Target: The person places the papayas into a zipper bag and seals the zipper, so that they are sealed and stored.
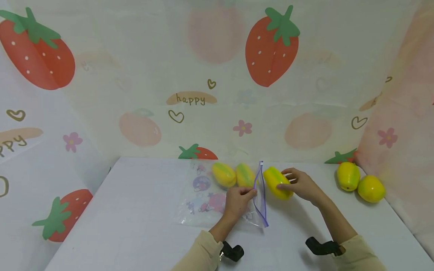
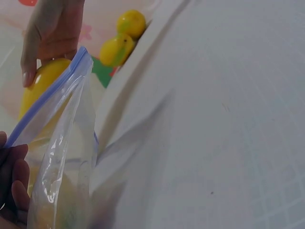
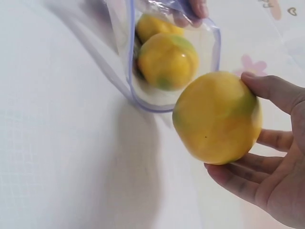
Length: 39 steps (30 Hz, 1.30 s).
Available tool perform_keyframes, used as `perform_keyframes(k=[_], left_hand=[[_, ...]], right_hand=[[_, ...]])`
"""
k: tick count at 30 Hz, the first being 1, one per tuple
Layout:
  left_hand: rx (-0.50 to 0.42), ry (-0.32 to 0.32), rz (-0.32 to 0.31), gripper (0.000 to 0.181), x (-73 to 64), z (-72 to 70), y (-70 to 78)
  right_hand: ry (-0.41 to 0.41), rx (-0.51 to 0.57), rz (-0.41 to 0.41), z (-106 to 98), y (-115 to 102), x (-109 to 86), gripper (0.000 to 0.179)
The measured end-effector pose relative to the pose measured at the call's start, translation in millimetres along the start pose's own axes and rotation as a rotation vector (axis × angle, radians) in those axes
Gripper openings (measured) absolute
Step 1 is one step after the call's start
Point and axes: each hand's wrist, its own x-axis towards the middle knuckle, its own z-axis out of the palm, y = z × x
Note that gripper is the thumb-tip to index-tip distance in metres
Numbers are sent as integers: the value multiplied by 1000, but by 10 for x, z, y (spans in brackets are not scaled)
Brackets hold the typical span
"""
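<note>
The right hand (image 1: pixel 303 185) grasps a glossy, green-streaked yellow fruit (image 1: pixel 276 182) at three o'clock from the clear, purple-edged bag (image 1: pixel 213 192) the left hand (image 1: pixel 236 202) pinches.

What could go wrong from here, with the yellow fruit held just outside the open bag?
1. The yellow fruit may slip: the right hand holds its smooth, rounded surface with the thumb and fingers.
2. It could snag on the purple rim, since the bag looks thin and limp and the left hand pinches it near the mouth.
3. It might bump the fruit nearer the mouth inside the bag.
</note>
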Motion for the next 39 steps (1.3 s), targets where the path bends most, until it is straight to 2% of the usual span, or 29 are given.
perform_keyframes(k=[7, 12, 23, 33, 39], left_hand=[[14, 5, -15, 20, -5, 2, 12], [25, 1, -2, 21, -3, -10, 28], [30, -17, -8, 23, 9, -17, 74], [48, -32, 1, 22, 31, -19, 75], [14, -76, -2, 20, 25, -17, 68]], right_hand=[[-16, 5, -19, 98, 25, 57, 68], [-15, 17, -22, 159, 52, 123, 68], [-31, 135, 29, 273, 39, 227, 70], [-52, 94, 4, 324, -5, 303, 68], [-11, 120, 9, 428, -55, 346, 68]])
